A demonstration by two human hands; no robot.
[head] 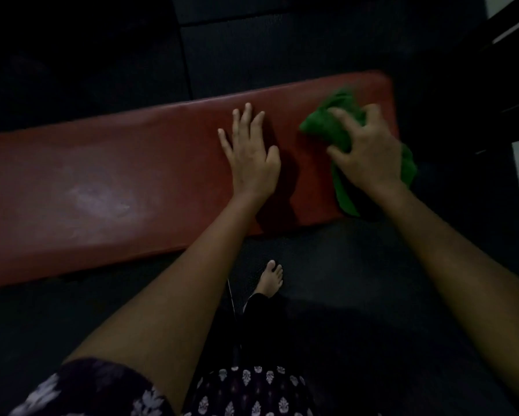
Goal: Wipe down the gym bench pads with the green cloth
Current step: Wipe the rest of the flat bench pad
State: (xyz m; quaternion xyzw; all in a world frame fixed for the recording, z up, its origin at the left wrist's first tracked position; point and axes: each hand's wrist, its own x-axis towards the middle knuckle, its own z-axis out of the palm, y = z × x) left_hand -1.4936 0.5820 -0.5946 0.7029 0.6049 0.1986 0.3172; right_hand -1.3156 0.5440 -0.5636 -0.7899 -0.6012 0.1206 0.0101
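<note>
Head cam's pretty dark: red bench pad (117, 175) on black floor mats (282, 49), left hand (252, 151) flat with fingers spread, right hand (369, 151) curled around the green cloth (327, 127) bunched under its fingertips.

Dark garment (252, 391) with pale floral print — short sleeve (81, 385), bare foot (270, 279).

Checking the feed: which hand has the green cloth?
The right hand grips the green cloth on the red bench pad; the left hand lies flat, holding nothing.

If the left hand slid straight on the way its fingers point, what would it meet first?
Probably just more red bench pad, then its far edge and dark floor. The left hand lies flat; nothing shows ahead of its fingers.
</note>
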